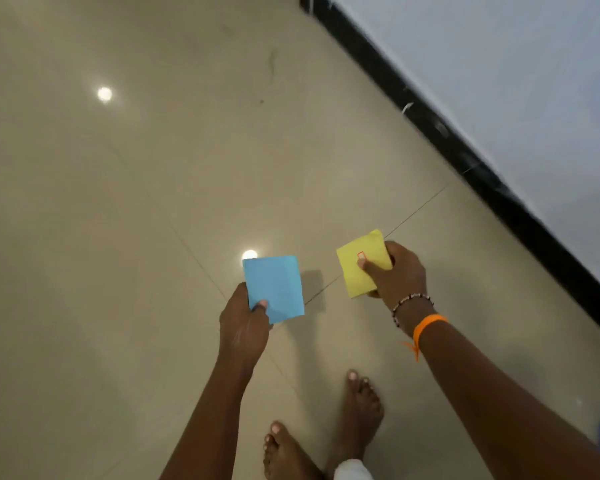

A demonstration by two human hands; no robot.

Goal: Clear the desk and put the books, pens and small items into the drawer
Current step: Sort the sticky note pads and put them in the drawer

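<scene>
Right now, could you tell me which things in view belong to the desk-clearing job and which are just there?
Job:
- blue pad, held in left hand
- yellow pad, held in right hand

Not the job:
- tiled floor
- black skirting
- wall
- orange wristband
- bead bracelet

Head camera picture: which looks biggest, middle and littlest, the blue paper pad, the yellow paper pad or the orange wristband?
1. Blue paper pad, in the left hand.
2. Yellow paper pad, in the right hand; partly hidden by fingers, so it may really match the blue one.
3. Orange wristband, clearly smallest.
</scene>
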